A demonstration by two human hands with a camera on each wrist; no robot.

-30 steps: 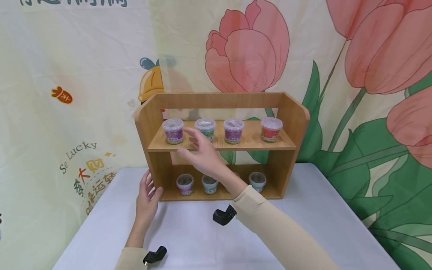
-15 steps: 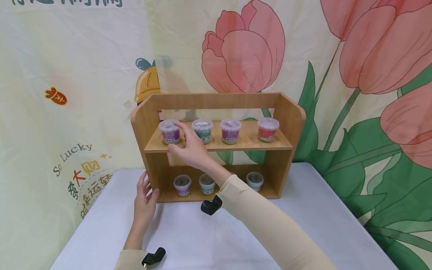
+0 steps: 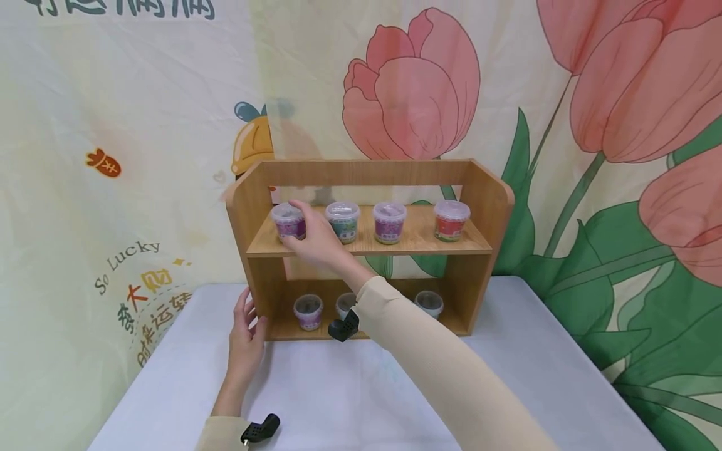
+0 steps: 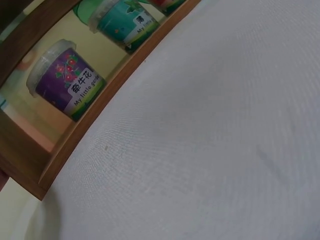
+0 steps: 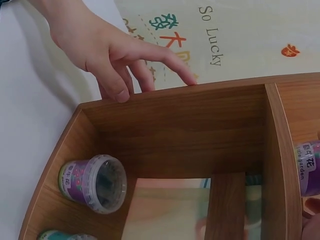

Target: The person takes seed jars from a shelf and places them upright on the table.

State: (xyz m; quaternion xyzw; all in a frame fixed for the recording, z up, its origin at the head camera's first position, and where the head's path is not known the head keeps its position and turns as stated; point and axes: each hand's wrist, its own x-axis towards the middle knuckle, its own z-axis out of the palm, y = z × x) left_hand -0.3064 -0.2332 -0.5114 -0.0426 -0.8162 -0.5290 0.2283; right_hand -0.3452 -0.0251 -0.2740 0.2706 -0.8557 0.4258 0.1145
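Observation:
A two-tier wooden shelf [image 3: 369, 250] stands on the table. In the head view, my right hand [image 3: 323, 244] grips the leftmost purple-labelled plastic cup [image 3: 286, 224] on the upper tier, its thumb at the front and its forefinger by the lid. That cup still sits on the board, upright. Part of it shows at the edge of the right wrist view. My left hand [image 3: 245, 341] rests against the outer left side of the shelf; its fingertips [image 5: 187, 79] touch the panel in the right wrist view.
Beside the gripped cup stand a teal cup [image 3: 343, 222], another purple cup [image 3: 389, 223] and a red cup [image 3: 450, 221]. Several cups line the lower tier, including a purple one [image 3: 308, 313]. A white cloth [image 3: 338, 388] covers the table; a printed curtain [image 3: 169, 94] hangs behind.
My right hand has moved left and closed in on the leftmost upper cup, its fingers now around it. The left hand stays at the shelf's side. The head view has shifted slightly.

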